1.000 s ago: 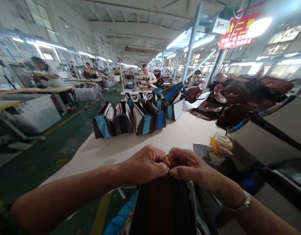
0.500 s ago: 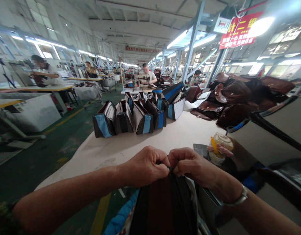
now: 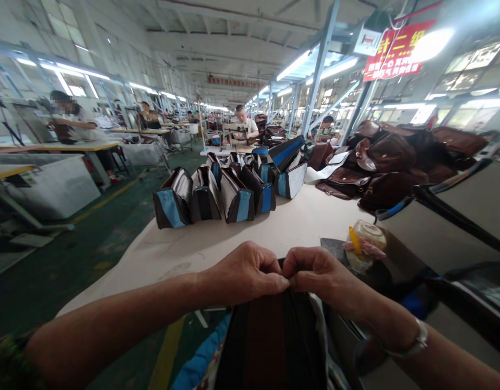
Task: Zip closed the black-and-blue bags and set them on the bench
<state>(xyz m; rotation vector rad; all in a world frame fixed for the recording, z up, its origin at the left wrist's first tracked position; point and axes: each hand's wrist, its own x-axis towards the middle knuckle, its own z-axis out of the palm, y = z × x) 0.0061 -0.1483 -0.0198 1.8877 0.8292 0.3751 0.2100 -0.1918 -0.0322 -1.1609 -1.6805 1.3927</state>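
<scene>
Low in the view, a dark bag piece (image 3: 270, 341) with a brown centre stripe stands close to my body, its top edge just past the table's near edge. My left hand (image 3: 250, 273) pinches that top edge between thumb and fingers. Right beside it, my right hand (image 3: 315, 271) pinches the same edge, thumb tips almost touching. A silver bracelet (image 3: 416, 341) circles my right wrist. Whatever fine part lies between the fingertips is hidden.
Several unfinished bags (image 3: 237, 195) with blue and black end panels stand on the pale table (image 3: 184, 246). Brown leather bags (image 3: 380, 157) pile up at right. A jar-like container (image 3: 365, 244) with a yellow tool sits nearer. People work at machines beyond.
My hands stay at the bag piece's top edge. The left thumb has slid slightly right, and the right hand and wrist have shifted a little right and down.
</scene>
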